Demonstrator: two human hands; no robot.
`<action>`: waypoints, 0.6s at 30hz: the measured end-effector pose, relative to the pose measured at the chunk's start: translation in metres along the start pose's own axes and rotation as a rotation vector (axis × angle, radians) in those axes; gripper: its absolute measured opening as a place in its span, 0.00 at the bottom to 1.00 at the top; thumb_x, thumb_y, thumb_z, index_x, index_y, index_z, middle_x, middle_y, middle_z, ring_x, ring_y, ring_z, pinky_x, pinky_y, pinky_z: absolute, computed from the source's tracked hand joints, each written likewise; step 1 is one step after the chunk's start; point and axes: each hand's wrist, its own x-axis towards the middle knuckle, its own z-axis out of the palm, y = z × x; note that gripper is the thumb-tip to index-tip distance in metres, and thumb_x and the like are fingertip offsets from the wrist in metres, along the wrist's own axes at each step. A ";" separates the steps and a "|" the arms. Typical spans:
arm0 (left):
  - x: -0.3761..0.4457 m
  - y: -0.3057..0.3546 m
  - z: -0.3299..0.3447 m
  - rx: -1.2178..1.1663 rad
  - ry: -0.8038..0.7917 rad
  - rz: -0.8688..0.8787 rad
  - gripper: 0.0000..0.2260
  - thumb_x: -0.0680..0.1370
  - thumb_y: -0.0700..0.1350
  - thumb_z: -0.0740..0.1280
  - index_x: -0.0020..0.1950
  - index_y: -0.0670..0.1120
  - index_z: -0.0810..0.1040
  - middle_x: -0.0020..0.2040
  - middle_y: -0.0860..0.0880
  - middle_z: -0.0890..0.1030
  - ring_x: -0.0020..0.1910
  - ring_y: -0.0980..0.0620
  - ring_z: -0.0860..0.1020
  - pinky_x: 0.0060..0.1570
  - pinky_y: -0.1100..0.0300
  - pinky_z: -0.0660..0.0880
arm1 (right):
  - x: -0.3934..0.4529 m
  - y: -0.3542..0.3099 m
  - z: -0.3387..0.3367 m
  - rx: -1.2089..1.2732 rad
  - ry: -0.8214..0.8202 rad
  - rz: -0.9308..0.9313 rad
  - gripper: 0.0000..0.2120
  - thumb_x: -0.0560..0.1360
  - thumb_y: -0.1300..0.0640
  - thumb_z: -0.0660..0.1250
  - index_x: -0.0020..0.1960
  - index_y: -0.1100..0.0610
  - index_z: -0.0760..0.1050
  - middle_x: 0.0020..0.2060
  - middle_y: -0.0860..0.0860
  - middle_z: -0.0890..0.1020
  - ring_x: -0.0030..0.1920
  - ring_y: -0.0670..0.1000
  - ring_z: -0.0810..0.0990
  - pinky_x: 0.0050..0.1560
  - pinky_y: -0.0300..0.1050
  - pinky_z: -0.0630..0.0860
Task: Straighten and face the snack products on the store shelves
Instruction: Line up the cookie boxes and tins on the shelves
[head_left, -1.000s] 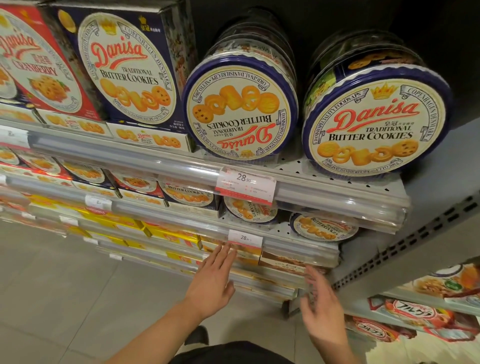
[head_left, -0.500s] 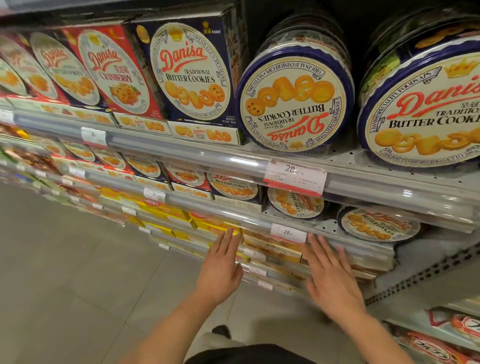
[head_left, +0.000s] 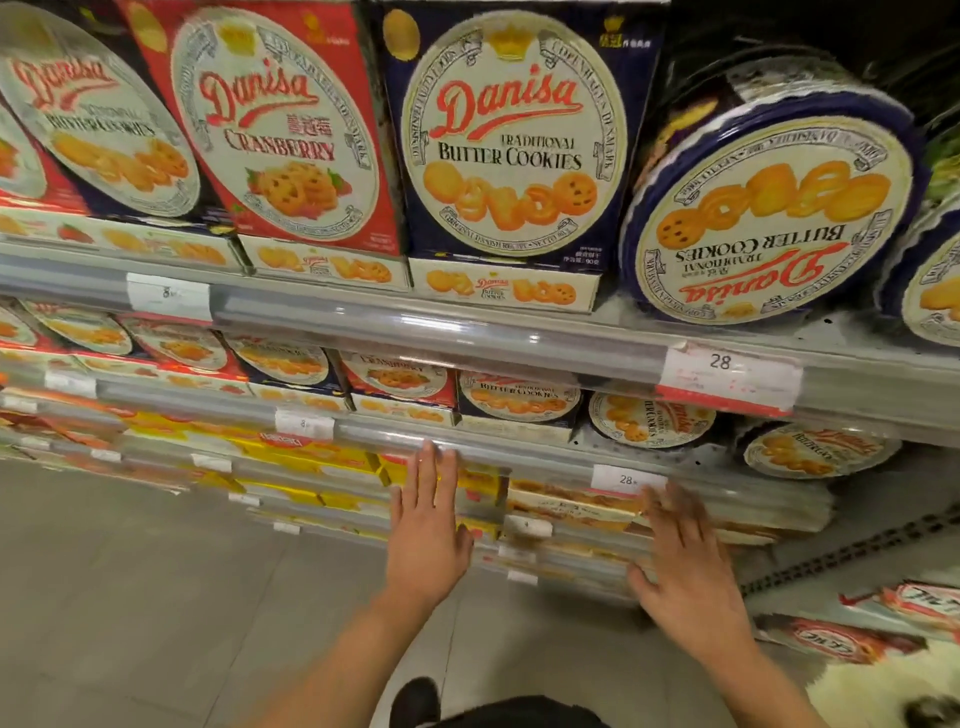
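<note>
Both hands, left (head_left: 427, 540) and right (head_left: 688, 566), have risen, fingers spread and empty, toward the lower-centre shelves, the upside-down round blue cookie tin (head_left: 769, 208) at upper right still unfaced.

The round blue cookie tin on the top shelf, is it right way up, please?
Upside down: the round blue tin stands on edge, its lettering inverted.

- Top shelf (head_left: 415, 332): a red cranberry box (head_left: 275, 130), a blue butter cookie box (head_left: 514, 135) and a round tin (head_left: 769, 228) turned upside down.
- Next shelf (head_left: 467, 447): smaller boxes and round tins.
- Grey floor (head_left: 130, 597) below.
</note>
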 end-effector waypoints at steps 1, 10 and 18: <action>0.000 -0.007 0.000 -0.023 0.008 0.029 0.45 0.77 0.52 0.67 0.82 0.50 0.37 0.82 0.48 0.36 0.81 0.45 0.37 0.79 0.42 0.50 | 0.001 -0.008 0.000 0.022 0.010 0.026 0.44 0.76 0.39 0.63 0.83 0.49 0.43 0.81 0.52 0.43 0.81 0.59 0.46 0.77 0.57 0.51; 0.004 -0.053 -0.013 -0.037 -0.073 0.226 0.41 0.79 0.53 0.63 0.82 0.51 0.37 0.81 0.51 0.30 0.81 0.47 0.38 0.80 0.46 0.50 | 0.000 -0.129 0.007 0.012 0.092 -0.087 0.40 0.72 0.46 0.70 0.79 0.57 0.61 0.77 0.59 0.66 0.76 0.62 0.66 0.72 0.57 0.63; 0.010 -0.069 -0.039 -0.184 -0.164 0.326 0.40 0.78 0.49 0.65 0.83 0.54 0.43 0.82 0.55 0.34 0.82 0.48 0.49 0.78 0.47 0.60 | 0.028 -0.189 0.020 -0.094 -0.005 -0.227 0.42 0.76 0.44 0.62 0.83 0.53 0.44 0.81 0.50 0.45 0.82 0.55 0.46 0.78 0.53 0.50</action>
